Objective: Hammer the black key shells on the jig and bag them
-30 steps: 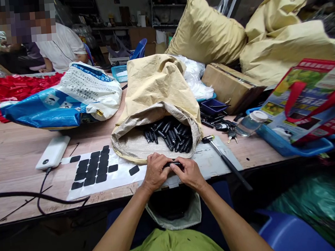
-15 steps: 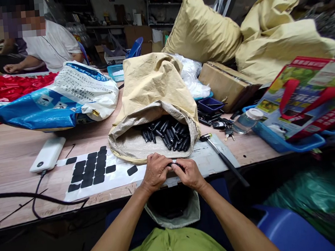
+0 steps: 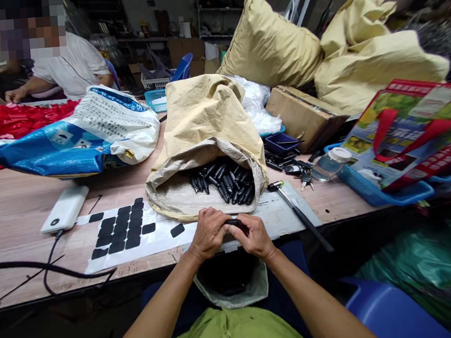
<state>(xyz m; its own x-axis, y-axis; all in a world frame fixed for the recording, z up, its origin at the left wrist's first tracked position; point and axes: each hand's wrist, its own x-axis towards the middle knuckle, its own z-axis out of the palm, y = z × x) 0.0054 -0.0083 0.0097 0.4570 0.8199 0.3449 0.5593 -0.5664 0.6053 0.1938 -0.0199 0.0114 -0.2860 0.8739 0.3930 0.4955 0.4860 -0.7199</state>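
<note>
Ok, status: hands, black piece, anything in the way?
Left hand and right hand both on slim black piece. Open-mouthed sack directly beyond. Hammer off to right, not blocking.

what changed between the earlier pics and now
The co-worker's hand has moved toward the picture's left, near the red pieces. The right hand has shifted its grip a little, so more of the black piece shows than half a second ago. Nothing was let go: it and the left hand still hold the piece. The open sack and hammer stayed put.

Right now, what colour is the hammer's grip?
The hammer's grip is black, as the head view shows.
</note>
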